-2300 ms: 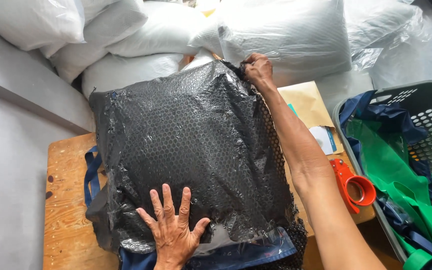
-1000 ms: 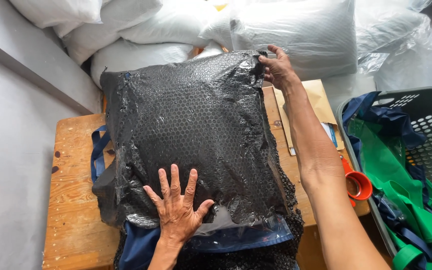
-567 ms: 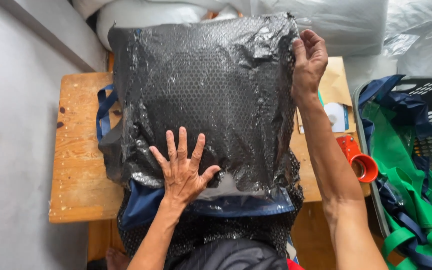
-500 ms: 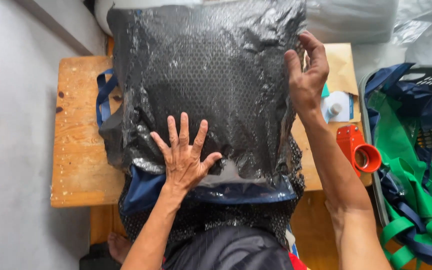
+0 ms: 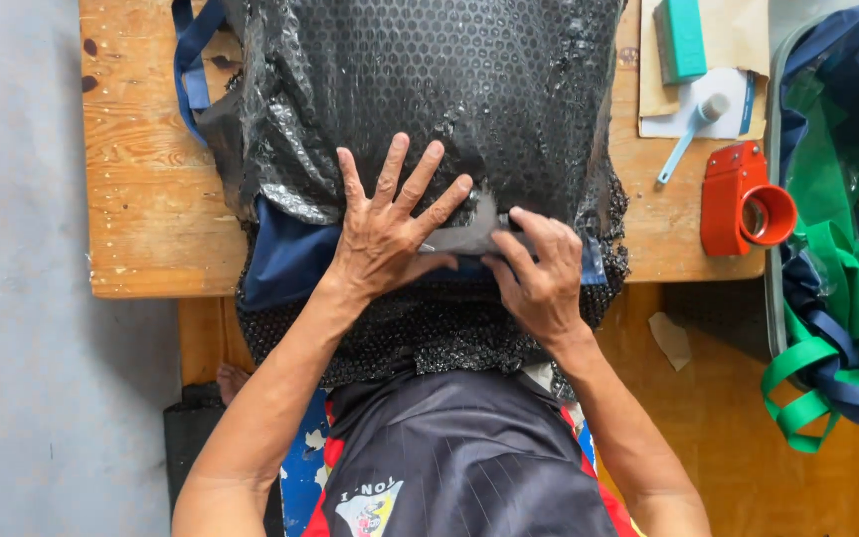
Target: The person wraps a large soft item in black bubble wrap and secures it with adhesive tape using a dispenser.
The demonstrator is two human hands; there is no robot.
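— Closest to us, see the right hand point(image 5: 541, 283)? A moment ago it was up at the far top corner of the black bubble-wrap bundle point(image 5: 429, 99); now it has come down to the near edge, beside the left hand point(image 5: 388, 234).

— So both are working the same flap now. That reads to me as the wrap being closed off at this end.

— The right fingers are curled, pinched together on the grey strip at the bundle's lower edge, tape perhaps, though it's hard to tell from here. The left hand lies flat, fingers spread wide, pressing the wrap down and clamping nothing.

— And the bundle itself?

— Lying on the wooden counter point(image 5: 151, 199), its near end overhanging toward the person, a navy bag point(image 5: 285, 259) peeking out underneath.

— Farther right?

— A red tape dispenser point(image 5: 743, 204), then a teal block point(image 5: 680, 38) on brown paper.
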